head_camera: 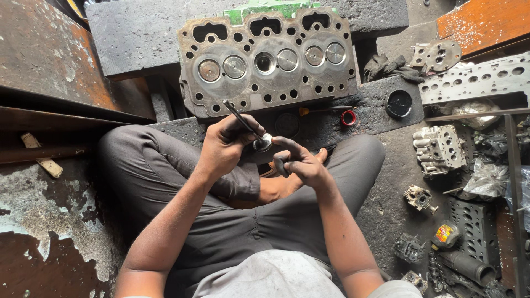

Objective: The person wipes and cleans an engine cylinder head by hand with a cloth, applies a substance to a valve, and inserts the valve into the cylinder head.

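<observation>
Seated person, legs folded, dark grey trousers, on a grimy workshop floor. Ahead of the knees: a cylinder head propped face-up against a dark stone block, its long axis running left to right, six round valve faces showing in pairs. To the right, a pale perforated metal plate and a smaller ported casting, then scattered small parts and plastic bags. On the block's lower ledge, a round black tin and a small red ring, well apart from the hands. Left hand closed around the stem of an engine valve; the valve lies on a diagonal, thin stem end pointing up and left toward the cylinder head, disc-shaped head down and right, between the two hands above the lap. Right hand is loosely curled, forefinger extended so its tip touches the rim of the valve's disc; the other fingers grip nothing that can be made out. The two hands sit close together, meeting only at the valve.
</observation>
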